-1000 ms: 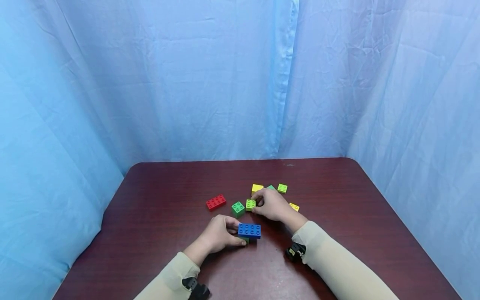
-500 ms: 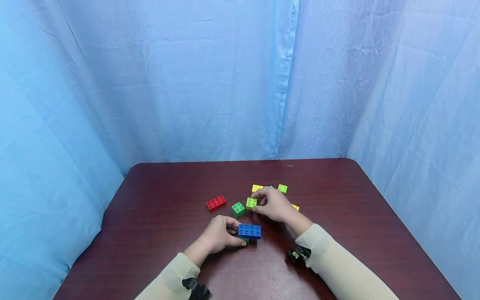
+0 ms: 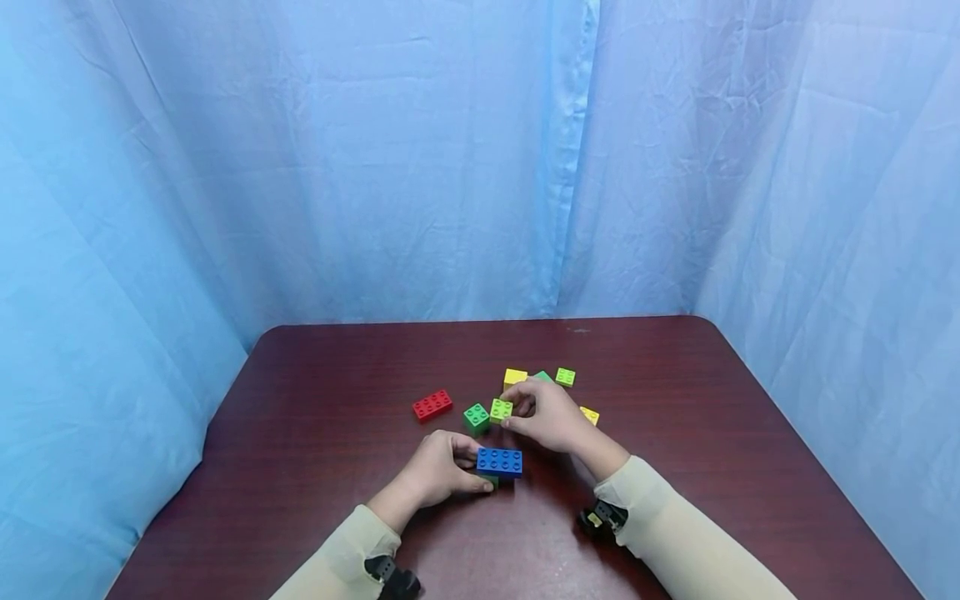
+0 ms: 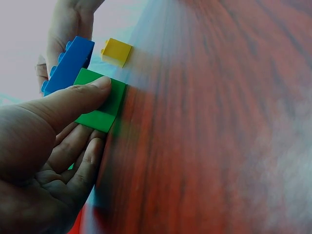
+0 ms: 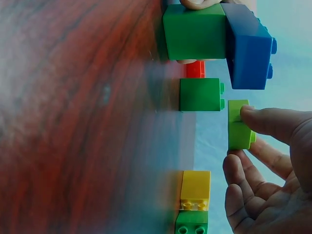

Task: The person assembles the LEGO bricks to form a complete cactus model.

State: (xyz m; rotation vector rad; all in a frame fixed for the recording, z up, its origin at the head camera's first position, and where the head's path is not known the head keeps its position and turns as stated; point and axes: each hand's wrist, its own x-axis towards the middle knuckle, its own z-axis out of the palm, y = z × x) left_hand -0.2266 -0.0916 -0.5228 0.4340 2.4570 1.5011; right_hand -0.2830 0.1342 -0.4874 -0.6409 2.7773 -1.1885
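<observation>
Two hands at work on the dark red table (image 3: 315, 467). Left hand (image 3: 438, 471) curled round a small stack near the front: blue brick (image 3: 498, 461) seated on a green brick (image 4: 100, 100), thumb flat on the green side, fingers tucked behind. Right hand (image 3: 551, 412) lifted just behind it, thumb and forefinger pinching a lime brick (image 3: 501, 409) clear of the tabletop, remaining fingers loosely curled. Only a fingertip hold on that lime piece, by the look of the right wrist view, so a slip or a twist in the pinch seems the likeliest trouble: brick dropped among the loose ones, or arriving crooked with studs misaligned. Dark green square brick (image 3: 476, 417) sitting right beside the lime one, close enough to get knocked by a knuckle. Red brick (image 3: 432, 404) off to the left, well apart. Yellow brick (image 3: 514, 377), another lime brick (image 3: 565, 377) and a smaller yellow piece (image 3: 588, 414) crowded around the right hand; easy to sweep aside with a careless wrist. Hard press on the blue top could also tip the stack if the left grip gives.
</observation>
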